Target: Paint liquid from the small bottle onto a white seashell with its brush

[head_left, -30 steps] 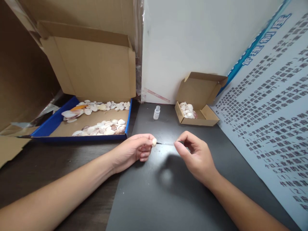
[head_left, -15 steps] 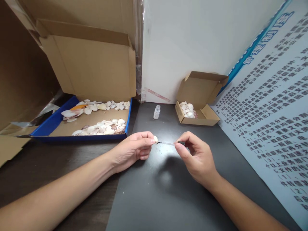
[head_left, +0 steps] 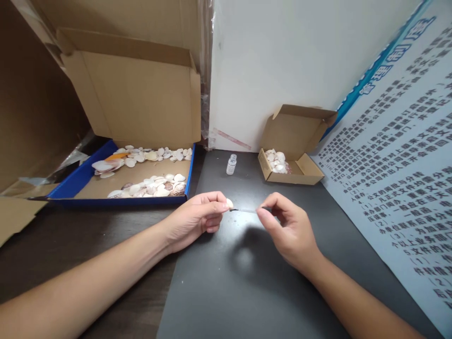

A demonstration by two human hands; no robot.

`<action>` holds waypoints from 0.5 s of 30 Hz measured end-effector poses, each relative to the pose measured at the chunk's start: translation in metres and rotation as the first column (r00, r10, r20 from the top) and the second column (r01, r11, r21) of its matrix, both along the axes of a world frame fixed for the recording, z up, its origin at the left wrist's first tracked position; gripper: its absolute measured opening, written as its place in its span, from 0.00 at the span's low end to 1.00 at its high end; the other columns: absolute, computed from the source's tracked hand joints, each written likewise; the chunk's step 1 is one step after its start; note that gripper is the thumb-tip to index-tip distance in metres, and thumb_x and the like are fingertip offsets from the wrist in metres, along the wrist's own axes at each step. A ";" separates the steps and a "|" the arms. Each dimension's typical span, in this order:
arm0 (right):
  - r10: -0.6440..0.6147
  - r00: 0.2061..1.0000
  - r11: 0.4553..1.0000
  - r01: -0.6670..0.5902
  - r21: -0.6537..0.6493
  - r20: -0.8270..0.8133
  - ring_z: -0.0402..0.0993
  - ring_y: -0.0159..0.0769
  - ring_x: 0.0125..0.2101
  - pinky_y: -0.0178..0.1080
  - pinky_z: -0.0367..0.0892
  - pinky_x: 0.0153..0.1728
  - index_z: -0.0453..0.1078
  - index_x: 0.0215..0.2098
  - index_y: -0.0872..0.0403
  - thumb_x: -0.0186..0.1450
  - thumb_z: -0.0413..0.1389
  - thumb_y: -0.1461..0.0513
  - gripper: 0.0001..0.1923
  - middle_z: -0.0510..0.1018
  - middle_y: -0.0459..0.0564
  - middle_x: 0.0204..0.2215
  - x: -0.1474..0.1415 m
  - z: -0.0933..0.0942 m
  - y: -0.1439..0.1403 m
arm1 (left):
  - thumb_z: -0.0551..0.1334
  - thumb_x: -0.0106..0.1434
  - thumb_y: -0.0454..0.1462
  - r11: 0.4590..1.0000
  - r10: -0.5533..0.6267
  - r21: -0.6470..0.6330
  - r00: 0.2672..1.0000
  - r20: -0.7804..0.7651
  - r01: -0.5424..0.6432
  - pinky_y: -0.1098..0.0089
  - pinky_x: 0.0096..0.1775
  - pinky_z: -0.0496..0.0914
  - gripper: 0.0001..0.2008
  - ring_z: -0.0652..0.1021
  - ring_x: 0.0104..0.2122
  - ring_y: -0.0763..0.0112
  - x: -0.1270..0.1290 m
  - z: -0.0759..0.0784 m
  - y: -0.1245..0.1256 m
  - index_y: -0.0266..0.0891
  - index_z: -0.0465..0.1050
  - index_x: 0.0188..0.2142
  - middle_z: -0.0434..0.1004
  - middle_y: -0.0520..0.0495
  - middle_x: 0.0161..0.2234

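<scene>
Left hand (head_left: pixel 197 217) – fingers curled in, thumb and forefinger pinched together on a small pale shell (head_left: pixel 229 203). The shell sits right at the fingertips, sticking out toward the right hand; the rest of the fingers are folded under against the dark mat (head_left: pixel 247 292).

Right hand (head_left: pixel 287 230) – thumb and forefinger closed on the back end of a thin brush (head_left: pixel 247 210), other fingers loosely bent behind. The brush's long axis runs nearly level, left-right across the view, its dark tip pointing at the shell and touching it or just short of it – can't tell which. So the shell and brush lie in line between the two hands, just above the mat.

Behind them: a small clear vial (head_left: pixel 230 165) stands upright and uncapped on the mat, well apart from both hands. To its right, a small open cardboard box (head_left: pixel 300 174) with shells inside. Far left, a blue tray (head_left: pixel 70 183) holds two rows of shells, with a large cardboard flap (head_left: pixel 134 94) upright behind it.
</scene>
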State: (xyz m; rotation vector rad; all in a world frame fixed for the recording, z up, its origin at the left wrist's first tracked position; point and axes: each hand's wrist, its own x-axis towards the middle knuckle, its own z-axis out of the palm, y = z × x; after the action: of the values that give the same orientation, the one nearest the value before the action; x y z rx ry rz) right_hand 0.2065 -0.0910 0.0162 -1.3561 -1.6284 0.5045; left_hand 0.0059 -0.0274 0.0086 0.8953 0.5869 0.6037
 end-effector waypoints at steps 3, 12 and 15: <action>-0.014 0.999 0.999 0.015 -0.029 0.041 0.61 0.30 0.22 0.34 0.59 0.25 0.63 0.25 0.52 0.63 0.58 0.59 0.11 0.65 0.41 0.20 0.000 0.000 0.001 | 0.68 0.60 0.37 1.000 -0.013 0.002 1.000 -0.001 0.013 0.75 0.24 0.52 0.10 0.54 0.21 0.80 0.000 0.000 0.000 0.36 0.69 0.28 0.61 0.56 0.22; -0.032 0.999 0.998 0.033 -0.048 0.025 0.64 0.30 0.22 0.34 0.61 0.25 0.66 0.27 0.52 0.63 0.58 0.59 0.09 0.69 0.42 0.22 0.000 0.002 0.002 | 0.68 0.60 0.37 1.000 -0.016 -0.006 1.000 -0.016 0.016 0.75 0.25 0.50 0.09 0.54 0.21 0.81 0.000 0.002 -0.001 0.37 0.68 0.31 0.57 0.58 0.21; -0.007 0.999 0.999 0.004 -0.049 -0.041 0.65 0.30 0.22 0.35 0.62 0.26 0.69 0.29 0.52 0.65 0.57 0.58 0.08 0.70 0.43 0.22 0.001 0.002 0.001 | 0.68 0.59 0.38 1.000 -0.021 -0.011 1.000 -0.022 0.021 0.75 0.25 0.50 0.10 0.54 0.21 0.80 0.000 0.002 -0.001 0.38 0.68 0.31 0.56 0.58 0.21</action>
State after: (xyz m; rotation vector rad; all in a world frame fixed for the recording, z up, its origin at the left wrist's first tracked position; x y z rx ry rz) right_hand 0.2071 -0.0896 0.0186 -1.3767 -1.5875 0.5687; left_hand 0.0064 -0.0287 0.0104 0.8981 0.5994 0.5718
